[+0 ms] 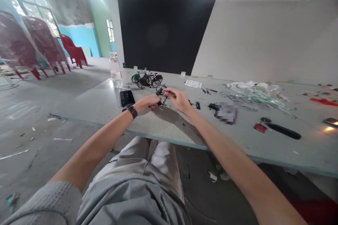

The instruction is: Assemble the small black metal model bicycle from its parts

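Observation:
Between my two hands, above the near part of the table, is a small black model bicycle (164, 100), partly hidden by my fingers. My left hand (151, 101), below a black wristwatch, is closed on its lower left part. My right hand (177, 98) pinches the model's upper right side with thumb and forefinger. Just behind them several finished-looking model bicycles (146, 79) stand close together, black with some green. Small black parts (198, 105) lie to the right of my right hand.
A water bottle (115, 72) and a dark phone (127, 98) are at the left. Rightward lie a printed paper (193, 84), clear plastic bags (257, 91), a black-handled tool (285, 130) and a red tag (260, 128). A black panel (163, 35) stands behind the table (161, 123).

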{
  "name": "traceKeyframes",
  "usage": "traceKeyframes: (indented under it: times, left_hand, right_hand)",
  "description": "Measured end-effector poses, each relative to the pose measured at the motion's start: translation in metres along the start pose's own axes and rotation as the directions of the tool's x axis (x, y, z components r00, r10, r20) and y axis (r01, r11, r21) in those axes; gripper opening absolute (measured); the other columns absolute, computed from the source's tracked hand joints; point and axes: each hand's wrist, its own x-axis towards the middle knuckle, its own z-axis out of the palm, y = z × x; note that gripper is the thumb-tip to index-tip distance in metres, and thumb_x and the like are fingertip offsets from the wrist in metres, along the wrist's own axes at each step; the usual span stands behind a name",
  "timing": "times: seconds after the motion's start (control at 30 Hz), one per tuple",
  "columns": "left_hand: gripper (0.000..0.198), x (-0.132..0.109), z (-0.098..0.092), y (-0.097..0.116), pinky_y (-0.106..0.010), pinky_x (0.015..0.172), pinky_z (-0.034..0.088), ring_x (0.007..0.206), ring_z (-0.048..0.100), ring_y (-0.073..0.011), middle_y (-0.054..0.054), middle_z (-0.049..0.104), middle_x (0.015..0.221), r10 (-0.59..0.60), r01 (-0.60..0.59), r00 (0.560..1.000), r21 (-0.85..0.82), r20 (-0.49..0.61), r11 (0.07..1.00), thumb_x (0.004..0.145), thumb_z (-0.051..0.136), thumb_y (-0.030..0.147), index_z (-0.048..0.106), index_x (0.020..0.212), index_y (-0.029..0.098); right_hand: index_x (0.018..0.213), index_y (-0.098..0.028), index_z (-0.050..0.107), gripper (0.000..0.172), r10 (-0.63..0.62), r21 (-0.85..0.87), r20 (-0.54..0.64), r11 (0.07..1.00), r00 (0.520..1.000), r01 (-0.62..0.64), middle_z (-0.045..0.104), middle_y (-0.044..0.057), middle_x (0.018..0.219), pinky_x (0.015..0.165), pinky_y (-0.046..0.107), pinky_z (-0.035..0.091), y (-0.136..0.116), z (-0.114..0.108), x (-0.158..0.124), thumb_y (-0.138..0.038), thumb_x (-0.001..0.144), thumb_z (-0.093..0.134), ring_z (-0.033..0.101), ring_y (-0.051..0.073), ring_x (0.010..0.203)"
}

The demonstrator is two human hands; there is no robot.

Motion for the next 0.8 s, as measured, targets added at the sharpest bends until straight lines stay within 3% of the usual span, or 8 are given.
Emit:
traceKeyframes:
  times: [0.13,0.5,0.8]
  left_hand:
    - [0.026,-0.0031,0.0012,0.0006,-0.025,0.044,0.021,0.041,0.025,-0.0074,0.005,0.03,0.054,0.021,-0.02,0.999,0.043,-0.026,0.999,0.091,0.048,0.019,0.034,0.07,0.023]
    - [0.028,0.0045,-0.0011,-0.0085,-0.024,0.042,0.02,0.04,0.027,-0.008,0.005,0.032,0.052,0.069,-0.069,0.997,0.025,-0.028,0.997,0.091,0.052,0.024,0.036,0.068,0.023]
    - [0.031,0.001,0.0008,-0.0033,-0.026,0.041,0.021,0.039,0.024,-0.0079,0.005,0.031,0.05,0.051,-0.051,0.999,0.009,-0.016,0.999,0.091,0.053,0.021,0.035,0.066,0.024]
  right_hand:
    - [0.11,-0.02,0.071,0.029,0.028,0.096,0.028,0.995,0.999,-0.03,0.079,0.011,0.098,0.081,0.039,0.058,-0.0031,-0.0034,-0.0014,-0.041,0.1,0.054,0.075,0.026,0.087]
    - [0.09,-0.019,0.069,0.013,0.09,0.001,-0.044,0.996,0.995,-0.09,0.078,0.009,0.081,0.077,0.037,0.055,-0.0065,-0.0061,0.0021,-0.031,0.092,0.066,0.074,0.024,0.077]
    - [0.077,-0.02,0.061,0.038,0.087,-0.106,-0.091,0.99,0.992,-0.096,0.071,0.007,0.073,0.067,0.032,0.047,-0.0061,0.0002,0.0062,-0.055,0.087,0.072,0.064,0.02,0.068]
